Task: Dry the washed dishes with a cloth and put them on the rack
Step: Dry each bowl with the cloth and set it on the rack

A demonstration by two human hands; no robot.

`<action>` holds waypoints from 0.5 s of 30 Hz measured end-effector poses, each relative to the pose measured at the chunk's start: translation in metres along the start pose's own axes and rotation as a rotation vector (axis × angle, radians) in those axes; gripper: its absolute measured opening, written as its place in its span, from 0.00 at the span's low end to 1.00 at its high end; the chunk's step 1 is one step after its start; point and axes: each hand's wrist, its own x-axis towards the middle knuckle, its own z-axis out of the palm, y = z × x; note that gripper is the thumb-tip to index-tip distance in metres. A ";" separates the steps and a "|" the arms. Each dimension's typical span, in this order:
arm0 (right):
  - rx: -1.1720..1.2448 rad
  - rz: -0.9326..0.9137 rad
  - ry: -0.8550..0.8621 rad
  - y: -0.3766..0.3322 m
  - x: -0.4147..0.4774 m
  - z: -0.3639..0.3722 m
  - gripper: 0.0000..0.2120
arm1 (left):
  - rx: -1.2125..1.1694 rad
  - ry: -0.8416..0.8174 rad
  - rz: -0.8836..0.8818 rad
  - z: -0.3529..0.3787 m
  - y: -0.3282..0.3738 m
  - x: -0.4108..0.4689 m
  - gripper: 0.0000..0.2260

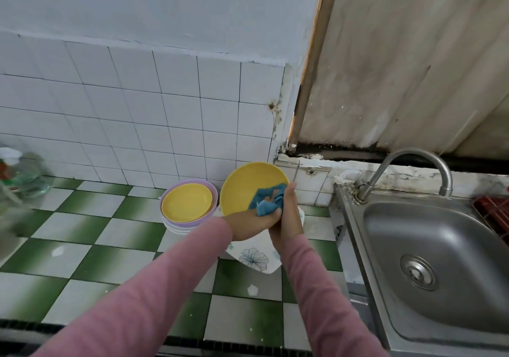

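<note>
Plate [248, 183], yellow: left hand [248, 224] grips near rim; right hand [287, 213] clutches cloth [265, 202] against its face (right side). Advice: wipe full circles, rim included.

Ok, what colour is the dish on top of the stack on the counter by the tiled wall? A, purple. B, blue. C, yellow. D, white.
C: the top dish of the stack is yellow, like the plate that the left hand holds while the right hand holds the blue cloth against it.
</note>
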 end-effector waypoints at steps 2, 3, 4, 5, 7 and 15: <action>-0.032 0.003 0.043 -0.003 -0.001 -0.004 0.50 | 0.028 -0.054 -0.089 -0.008 0.000 -0.006 0.27; -0.039 0.015 0.056 -0.001 -0.002 -0.005 0.55 | 0.108 -0.072 -0.147 -0.013 0.002 -0.009 0.28; -0.044 0.032 0.061 0.002 -0.001 -0.007 0.59 | 0.228 -0.074 -0.205 -0.018 0.007 -0.012 0.28; -0.052 0.037 0.063 0.004 0.000 -0.010 0.59 | 0.386 -0.064 -0.262 -0.021 0.009 -0.014 0.27; -0.058 -0.010 0.034 0.003 -0.001 -0.012 0.53 | 0.754 -0.009 -0.314 -0.023 0.012 -0.016 0.25; 0.012 -0.076 0.031 0.016 -0.007 -0.013 0.51 | 1.110 0.248 -0.207 -0.007 -0.032 0.001 0.31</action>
